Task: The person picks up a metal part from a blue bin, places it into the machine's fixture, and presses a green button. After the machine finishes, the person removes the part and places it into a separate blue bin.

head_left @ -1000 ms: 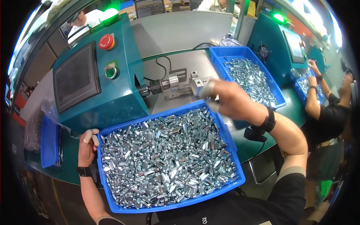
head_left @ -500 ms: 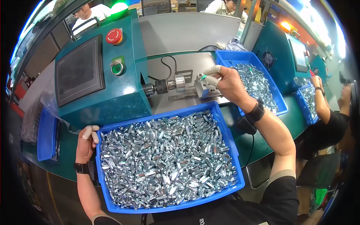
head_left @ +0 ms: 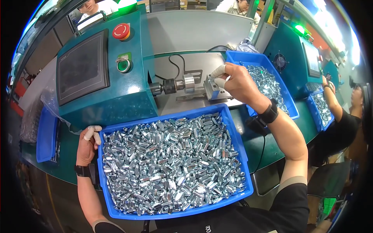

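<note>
My right hand (head_left: 243, 83), with white finger cots on thumb and forefinger, is bent into a pinch at the top of a small metal clamping block (head_left: 213, 90). Whatever lies between its fingertips is hidden or too small to name. Facing the block is a round chuck with a silver cylinder (head_left: 189, 82), extending from a green machine (head_left: 138, 83). My left hand (head_left: 88, 143), also wearing cots, has curled fingers against the upper left corner of a blue tray (head_left: 243, 149). Those fingers hide what they hold, if anything. Shiny long hex metal pieces (head_left: 171, 163) fill the tray.
A second blue tray (head_left: 292, 112) of metal pieces stands right of the block. The machine carries a dark screen (head_left: 83, 68), a red stop button (head_left: 121, 32) and a green button (head_left: 123, 65). A co-worker's arm (head_left: 332, 103) is at another machine on the right.
My right hand stays at the block, its fingertips shifted slightly; the small shiny piece seen between them earlier no longer shows clearly. The neighbouring machine's lamp turned from amber to green.
</note>
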### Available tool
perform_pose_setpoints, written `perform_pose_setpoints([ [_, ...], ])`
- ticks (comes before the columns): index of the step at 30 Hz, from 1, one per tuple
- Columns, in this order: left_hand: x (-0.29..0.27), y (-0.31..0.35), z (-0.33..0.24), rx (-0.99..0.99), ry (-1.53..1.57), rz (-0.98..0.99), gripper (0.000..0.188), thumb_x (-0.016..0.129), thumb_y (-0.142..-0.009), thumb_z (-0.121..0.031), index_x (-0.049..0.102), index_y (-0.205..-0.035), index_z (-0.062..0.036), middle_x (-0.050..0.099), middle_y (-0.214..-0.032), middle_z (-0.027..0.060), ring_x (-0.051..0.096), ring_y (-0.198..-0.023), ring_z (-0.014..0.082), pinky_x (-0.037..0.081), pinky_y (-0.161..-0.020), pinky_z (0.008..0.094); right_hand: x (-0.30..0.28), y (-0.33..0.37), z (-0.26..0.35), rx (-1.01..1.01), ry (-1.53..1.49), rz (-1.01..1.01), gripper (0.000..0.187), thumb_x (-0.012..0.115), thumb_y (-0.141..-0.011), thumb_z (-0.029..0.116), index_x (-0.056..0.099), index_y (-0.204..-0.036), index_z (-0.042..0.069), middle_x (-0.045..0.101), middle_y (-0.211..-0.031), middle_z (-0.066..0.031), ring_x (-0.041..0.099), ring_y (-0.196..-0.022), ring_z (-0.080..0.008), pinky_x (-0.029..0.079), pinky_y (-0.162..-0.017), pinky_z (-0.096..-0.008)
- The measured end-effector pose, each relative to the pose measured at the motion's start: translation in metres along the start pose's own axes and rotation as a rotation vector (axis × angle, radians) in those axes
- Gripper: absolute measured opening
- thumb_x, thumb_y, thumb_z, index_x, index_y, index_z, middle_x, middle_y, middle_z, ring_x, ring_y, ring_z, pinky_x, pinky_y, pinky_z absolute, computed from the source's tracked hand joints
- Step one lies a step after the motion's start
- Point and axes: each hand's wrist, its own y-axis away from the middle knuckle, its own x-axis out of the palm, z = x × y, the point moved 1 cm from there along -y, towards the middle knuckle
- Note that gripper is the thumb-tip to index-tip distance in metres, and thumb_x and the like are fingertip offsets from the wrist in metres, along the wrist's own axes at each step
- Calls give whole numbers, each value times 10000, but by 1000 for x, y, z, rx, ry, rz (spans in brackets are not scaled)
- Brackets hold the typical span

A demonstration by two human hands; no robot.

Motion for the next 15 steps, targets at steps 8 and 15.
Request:
perform_pose_setpoints([
  [8, -3, 2, 0, 0, 24, 34, 354, 530, -1032, -341, 672, -1078, -19, 592, -658, 14, 460, -518, 69, 339, -481, 199, -7, -1, -1, -169, 157, 68, 175, 720, -840, 60, 727, -1007, 12, 674, -841, -119, 661, -738, -215, 517, -655, -314],
  [15, -2, 4, -3, 7, 25, 43, 366, 526, -1034, -351, 666, -1081, -16, 600, -670, 14, 460, -523, 68, 344, -494, 196, -5, 13, 2, -218, 201, 88, 195, 730, -873, 105, 720, -1040, 4, 674, -876, -132, 661, -736, -226, 521, -642, -306],
])
